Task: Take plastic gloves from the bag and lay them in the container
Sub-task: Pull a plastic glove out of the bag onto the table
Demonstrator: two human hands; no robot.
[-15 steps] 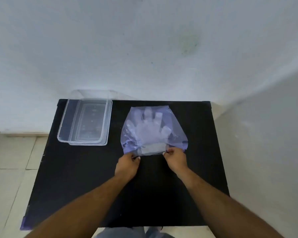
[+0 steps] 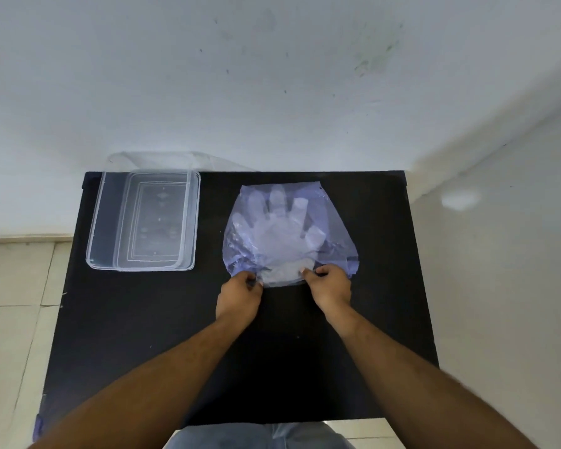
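Black worktop is carrying everything, with denim-clad legs showing below its near edge. The left hand and right hand are each pinching the near opening of the bluish bag, both grips closed on its rim. Clear gloves are lying inside it. Farther left, well apart, the clear container is sitting empty against the white wall.

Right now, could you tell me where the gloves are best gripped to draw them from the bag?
By the cuffs, from the near side. The gloves lie flat, fingers pointing away, cuffs at the bag's near mouth, which the left hand and right hand pinch at either edge.
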